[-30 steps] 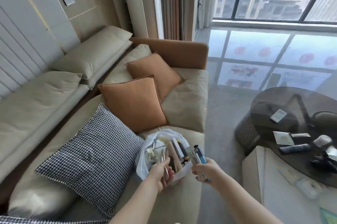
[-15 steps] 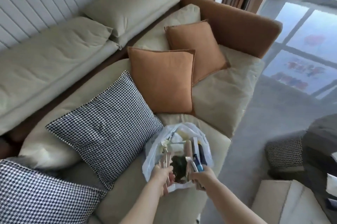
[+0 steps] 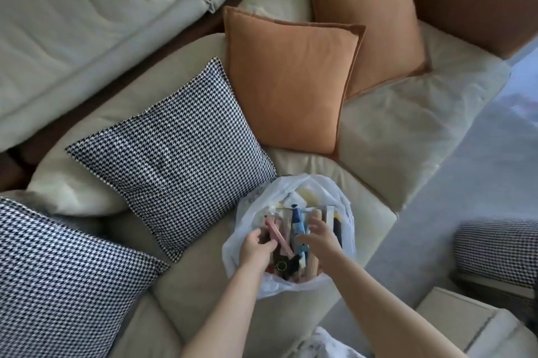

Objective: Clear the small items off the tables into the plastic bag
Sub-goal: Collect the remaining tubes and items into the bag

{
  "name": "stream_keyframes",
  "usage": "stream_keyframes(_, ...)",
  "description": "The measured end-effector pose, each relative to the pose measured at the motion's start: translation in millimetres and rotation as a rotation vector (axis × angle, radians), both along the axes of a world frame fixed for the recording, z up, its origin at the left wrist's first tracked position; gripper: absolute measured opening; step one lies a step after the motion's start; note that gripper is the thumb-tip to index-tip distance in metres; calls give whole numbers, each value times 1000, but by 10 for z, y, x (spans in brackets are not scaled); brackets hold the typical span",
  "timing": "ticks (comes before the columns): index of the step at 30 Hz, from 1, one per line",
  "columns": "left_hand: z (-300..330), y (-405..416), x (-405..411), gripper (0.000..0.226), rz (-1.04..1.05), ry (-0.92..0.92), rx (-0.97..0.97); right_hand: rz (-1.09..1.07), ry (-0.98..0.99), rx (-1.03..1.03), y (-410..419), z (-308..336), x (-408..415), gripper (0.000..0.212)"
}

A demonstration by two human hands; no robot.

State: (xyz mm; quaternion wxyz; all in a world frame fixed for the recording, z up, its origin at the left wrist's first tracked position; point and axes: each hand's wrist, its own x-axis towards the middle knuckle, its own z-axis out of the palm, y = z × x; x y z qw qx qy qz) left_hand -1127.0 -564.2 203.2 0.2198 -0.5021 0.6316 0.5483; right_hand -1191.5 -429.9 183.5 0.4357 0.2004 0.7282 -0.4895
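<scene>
On the sofa seat [image 3: 364, 130], the left hand [image 3: 256, 250] pinches the plastic bag [image 3: 291, 191] rim while the right hand [image 3: 320, 238], fingers relaxed, touches the items inside.

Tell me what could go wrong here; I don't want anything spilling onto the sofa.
The plastic bag sits near the sofa seat's front edge, stuffed high, so it may tip floorward. The pink item that the left hand pinches and the wooden stick poke above the rim and could slip out.
</scene>
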Motion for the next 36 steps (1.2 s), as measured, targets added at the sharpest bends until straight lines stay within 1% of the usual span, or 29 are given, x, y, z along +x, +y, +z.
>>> stream_keyframes(3,51,-2,44,51,34,24,-5,20,33,45,204,-9,-68,50)
stream_keyframes(6,119,-20,74,39,25,66,-80,3,39,49,403,-19,-133,38)
stream_keyframes(8,157,-39,83,26,16,92,-223,-53,36,61,512,-51,-182,39)
stream_keyframes(10,186,-48,92,16,-62,71,-484,-64,74,113,609,-110,-223,40)
stream_keyframes(12,175,-40,111,21,-172,27,-718,-20,122,202,701,-216,-239,41)
stream_keyframes(13,154,-32,118,29,-195,6,-764,9,140,247,742,-276,-237,44)
stream_keyframes(14,117,-23,124,38,-191,-12,-768,41,150,290,776,-340,-232,47)
stream_keyframes(17,0,-4,157,61,-153,-64,-698,139,156,355,844,-557,-216,59)
stream_keyframes(19,-96,1,191,66,-88,-51,-608,128,125,334,856,-690,-214,68)
stream_keyframes(21,-187,-6,239,56,-32,-19,-531,12,59,238,850,-774,-213,75)
stream_keyframes(22,-213,-16,260,48,-28,-18,-518,-42,37,198,844,-797,-212,77)
stream_keyframes(24,-214,-50,280,33,-44,-20,-532,-109,24,191,826,-793,-215,79)
stream_keyframes(26,-160,-104,279,21,-34,36,-520,-154,21,233,807,-732,-226,72)
stream_keyframes(27,-106,-146,263,21,-28,71,-504,-165,25,240,795,-681,-232,61)
stream_keyframes(30,106,-342,172,31,-42,134,-495,-202,88,189,756,-431,-272,12)
stream_keyframes(31,189,-423,131,33,-49,153,-485,-210,119,170,737,-321,-287,3)
stream_keyframes(34,411,-687,-6,31,-70,189,-490,-197,211,134,636,23,-315,6)
stream_keyframes(36,558,-831,-80,34,-65,204,-509,-169,253,119,540,240,-296,11)
